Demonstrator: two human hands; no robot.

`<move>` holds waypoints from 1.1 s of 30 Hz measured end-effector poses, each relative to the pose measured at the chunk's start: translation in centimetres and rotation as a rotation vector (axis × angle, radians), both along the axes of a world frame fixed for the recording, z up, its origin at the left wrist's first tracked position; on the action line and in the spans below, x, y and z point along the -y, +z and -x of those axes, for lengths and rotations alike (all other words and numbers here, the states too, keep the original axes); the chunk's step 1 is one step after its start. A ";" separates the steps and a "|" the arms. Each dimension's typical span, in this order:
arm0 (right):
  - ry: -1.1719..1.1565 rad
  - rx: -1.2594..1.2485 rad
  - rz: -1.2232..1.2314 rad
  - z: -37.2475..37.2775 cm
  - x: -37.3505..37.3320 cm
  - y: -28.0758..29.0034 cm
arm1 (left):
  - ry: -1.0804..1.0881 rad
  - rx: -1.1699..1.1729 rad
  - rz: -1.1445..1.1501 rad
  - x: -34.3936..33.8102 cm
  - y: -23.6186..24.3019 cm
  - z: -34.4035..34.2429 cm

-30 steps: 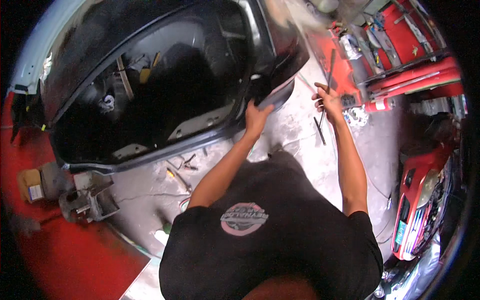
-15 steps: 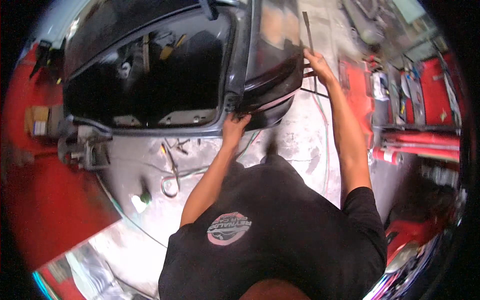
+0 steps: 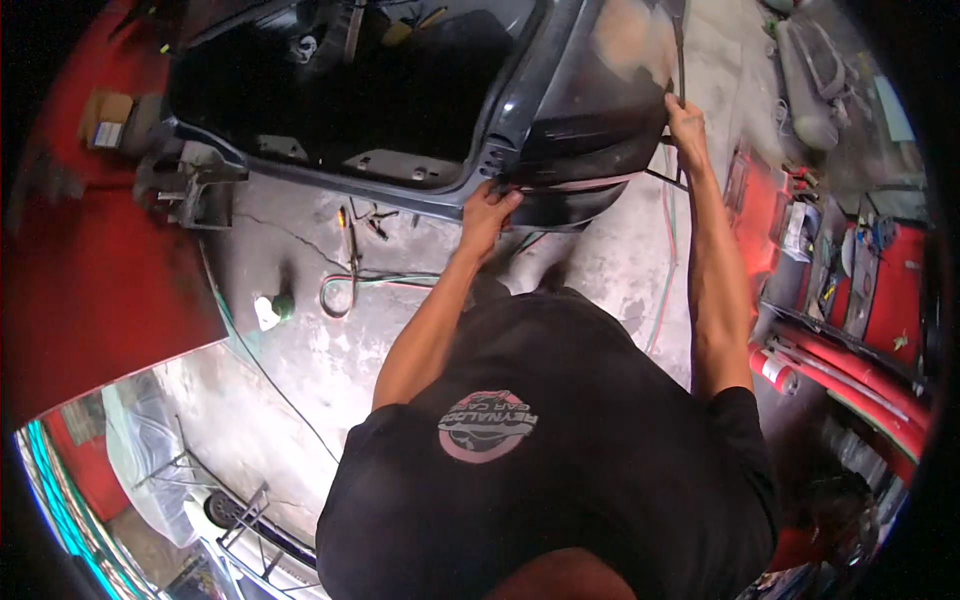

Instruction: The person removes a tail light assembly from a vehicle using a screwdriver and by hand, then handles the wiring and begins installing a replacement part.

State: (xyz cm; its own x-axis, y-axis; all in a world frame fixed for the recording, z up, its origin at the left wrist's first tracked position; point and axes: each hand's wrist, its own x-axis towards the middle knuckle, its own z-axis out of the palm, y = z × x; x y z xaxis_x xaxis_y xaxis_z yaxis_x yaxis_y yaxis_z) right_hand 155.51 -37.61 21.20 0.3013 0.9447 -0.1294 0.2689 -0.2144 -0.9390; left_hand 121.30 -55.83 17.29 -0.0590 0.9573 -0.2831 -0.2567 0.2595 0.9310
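A dark car body [image 3: 330, 187] with a wide opening fills the upper left. At its right corner sits a glossy black bumper [image 3: 590, 150]. My left hand [image 3: 487, 217] is closed on the bumper's left end, where it meets the opening's lower lip; some fingers are hidden. Farther right, my right hand [image 3: 686, 128] grips the bumper's outer edge, with the fingers partly out of sight behind it. A thin dark bar [image 3: 682, 50] runs up beside that hand; whether the hand touches it is unclear.
Pliers-like tools [image 3: 372, 220] and a looped hose [image 3: 335, 300] lie on the concrete floor. A white-and-green container [image 3: 270, 310] is at the left, near a large red panel [image 3: 100, 300]. Red shelving [image 3: 860, 280] with tools and a red cylinder [image 3: 772, 368] line the right.
The whole view has shifted, so the car body appears higher and farther right. Both hands keep their places on the bumper.
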 end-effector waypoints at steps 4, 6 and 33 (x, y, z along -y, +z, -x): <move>0.006 -0.077 -0.056 0.4 -0.1 -0.6 | -0.080 0.022 0.069 0.4 0.8 0.4; -0.034 -0.163 0.059 2.2 0.7 2.6 | -0.052 -0.040 0.037 0.6 1.4 0.0; 0.063 0.074 0.062 0.0 0.2 2.5 | 0.030 0.345 0.094 1.8 0.9 -0.5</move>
State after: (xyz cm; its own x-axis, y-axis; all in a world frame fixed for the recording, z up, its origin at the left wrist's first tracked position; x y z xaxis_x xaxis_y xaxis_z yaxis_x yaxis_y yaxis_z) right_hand 155.47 -37.84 23.74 0.2527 0.9529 -0.1676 0.3518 -0.2519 -0.9016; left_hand 121.83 -57.60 18.20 0.0275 0.9256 -0.3776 -0.5609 0.3270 0.7605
